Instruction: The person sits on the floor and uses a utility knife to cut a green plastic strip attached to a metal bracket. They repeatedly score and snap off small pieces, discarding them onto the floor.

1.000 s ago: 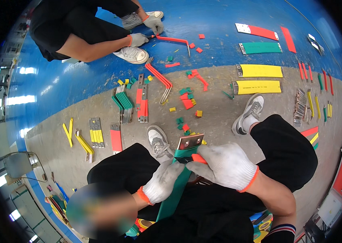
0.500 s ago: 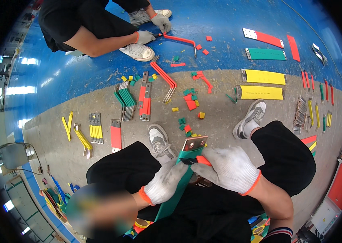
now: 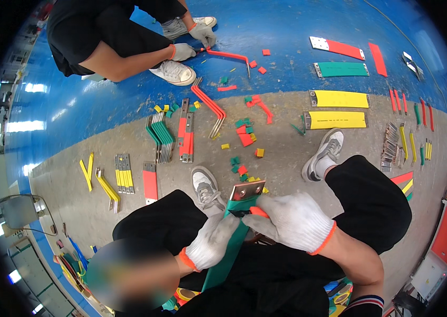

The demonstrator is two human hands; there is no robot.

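Note:
A long flat metal bar in a green sleeve slants up between my knees. Its bare copper-coloured end has holes and points away from me. My left hand, in a white glove with an orange cuff, is closed around the sleeved bar from the left. In my gloved right hand is a cutter knife with an orange handle. Its dark front part lies across the green sleeve just below the bare end, close to my left fingertips. The blade's edge is hidden.
Opposite me, a crouching person's gloved hands work on a red-sleeved bent bar. Sleeve scraps lie between us. Yellow bars are at right, green bent bars and a red bar at left. My shoes flank the scraps.
The view has shifted slightly. The bar's bare end sits a little lower and further left, and both hands with the knife have moved slightly with it. The grips look the same.

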